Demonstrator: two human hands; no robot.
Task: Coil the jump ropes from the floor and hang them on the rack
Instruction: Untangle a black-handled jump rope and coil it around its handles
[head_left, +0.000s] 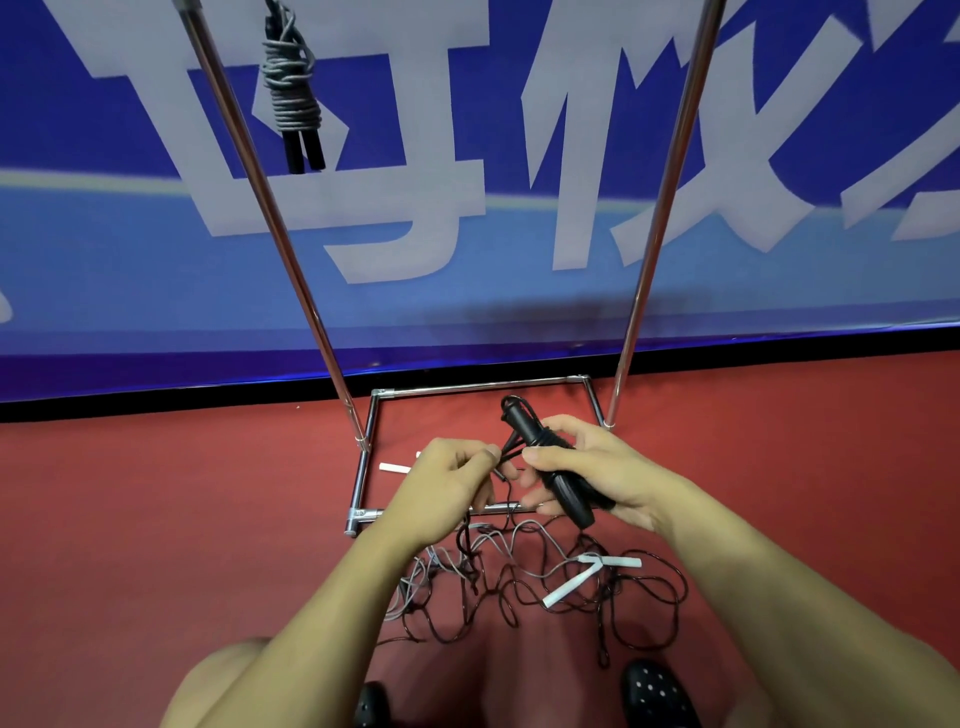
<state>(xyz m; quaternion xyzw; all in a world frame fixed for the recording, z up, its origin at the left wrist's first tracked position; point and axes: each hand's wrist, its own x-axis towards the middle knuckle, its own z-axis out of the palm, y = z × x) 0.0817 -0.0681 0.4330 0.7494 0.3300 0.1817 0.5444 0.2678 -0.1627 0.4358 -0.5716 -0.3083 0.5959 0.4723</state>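
Observation:
My right hand (597, 478) grips the black handles (561, 480) of a jump rope, held slanted over the rack's base. My left hand (452, 483) pinches that rope's dark cord (506, 454) close beside the handles. The rest of the dark cord (644, 597) trails down into a loose tangle on the red floor. A grey rope with white handles (592, 571) lies mixed into the same tangle. One coiled grey rope with black handles (291, 88) hangs from the chrome rack (291, 249) at the upper left.
The rack's square chrome base (363, 467) sits on the red floor against a blue banner wall (467, 156). Another white handle (395, 467) lies inside the base. My knee and black shoes (657, 691) are at the bottom edge.

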